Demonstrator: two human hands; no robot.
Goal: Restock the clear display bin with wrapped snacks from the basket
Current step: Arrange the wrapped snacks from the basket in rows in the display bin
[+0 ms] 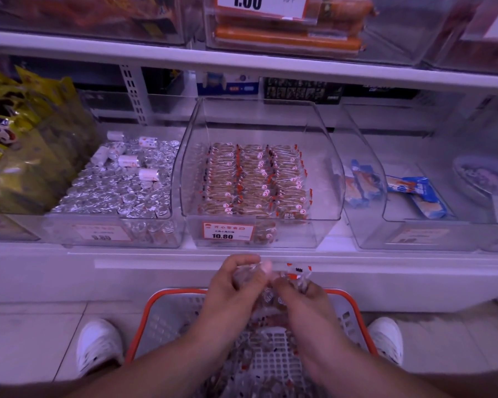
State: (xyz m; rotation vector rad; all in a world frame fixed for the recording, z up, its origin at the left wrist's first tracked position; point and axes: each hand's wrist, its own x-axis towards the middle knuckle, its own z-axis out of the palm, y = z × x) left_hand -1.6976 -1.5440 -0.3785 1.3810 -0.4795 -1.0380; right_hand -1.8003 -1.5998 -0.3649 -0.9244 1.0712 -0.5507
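The clear display bin (325, 168) stands on the middle shelf, holding neat rows of brown wrapped snacks (250, 179) with red and white ends; a 10.80 price tag is on its front. Below, a grey mesh basket (167, 317) with an orange rim sits on the floor between my feet, with loose wrapped snacks inside. Over the basket, just below the shelf edge, my left hand (230, 282) and my right hand (299, 294) together grip a bunch of the wrapped snacks (296, 272), fingers curled round the clear wrappers.
A bin of silver foil-wrapped items (118, 185) stands left of the target bin, with yellow bags (15, 133) further left. A bin with blue packets (414, 193) stands to the right. The upper shelf (242, 61) overhangs the bins. White shoes (98, 343) flank the basket.
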